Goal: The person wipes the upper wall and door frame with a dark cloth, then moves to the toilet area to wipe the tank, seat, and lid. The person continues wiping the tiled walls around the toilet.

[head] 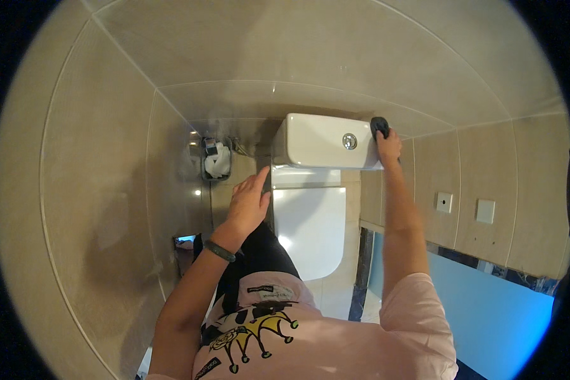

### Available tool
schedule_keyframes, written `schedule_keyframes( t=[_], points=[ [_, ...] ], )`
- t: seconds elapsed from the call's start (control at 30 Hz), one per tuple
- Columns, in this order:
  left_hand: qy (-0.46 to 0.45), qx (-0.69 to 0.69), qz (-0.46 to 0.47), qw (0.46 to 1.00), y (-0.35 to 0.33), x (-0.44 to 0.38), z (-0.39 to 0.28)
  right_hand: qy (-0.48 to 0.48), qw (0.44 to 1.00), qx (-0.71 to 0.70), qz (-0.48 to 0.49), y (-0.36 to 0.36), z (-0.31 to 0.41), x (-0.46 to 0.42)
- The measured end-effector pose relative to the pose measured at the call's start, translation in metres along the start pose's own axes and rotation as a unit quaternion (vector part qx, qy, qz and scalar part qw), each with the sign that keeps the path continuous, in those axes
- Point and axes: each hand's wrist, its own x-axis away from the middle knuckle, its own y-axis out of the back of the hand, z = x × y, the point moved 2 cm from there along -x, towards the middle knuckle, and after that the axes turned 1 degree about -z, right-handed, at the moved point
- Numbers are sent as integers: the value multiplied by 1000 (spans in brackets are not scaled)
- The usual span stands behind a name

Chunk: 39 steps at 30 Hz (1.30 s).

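Note:
My right hand (pixel 389 146) grips a dark cloth (pixel 379 125) against the right end of a white ceramic toilet tank (pixel 316 140). The cloth is bunched, and its exact make is hard to tell. A round chrome flush button (pixel 349 141) sits in the tank's lid. To the left of the toilet, my left hand (pixel 248 202) hangs with its fingers extended and the thumb apart, holding nothing. Its fingertips are close to the tank's lower left corner; whether they touch is not clear. The white toilet seat lid (pixel 309 228) is down.
A small waste bin (pixel 217 164) with white crumpled paper stands by the left wall. Behind it shows a water hose (pixel 241 148). Beige tiled wall (pixel 313 47) rises behind the tank. A socket plate (pixel 444 202) and a blank plate (pixel 485 211) are on the right wall.

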Motion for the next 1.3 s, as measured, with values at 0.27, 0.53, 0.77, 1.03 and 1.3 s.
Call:
schedule_keyframes(
  t=[0.27,0.53,0.77,1.03,1.3],
  points=[
    [16,9,-33,999,-23,26,23,122,985,-41,-119,-13,116,68],
    [7,25,-25,999,-35,41,22,311,934,-167,-51,-8,223,163],
    [5,31,-27,999,-36,53,31,379,898,-222,-11,10,163,168],
    [-5,5,-8,1000,-42,69,23,175,977,-24,-119,17,10,84],
    [-15,-10,20,1000,-62,108,25,72,994,37,-74,-3,19,71]
  ],
)
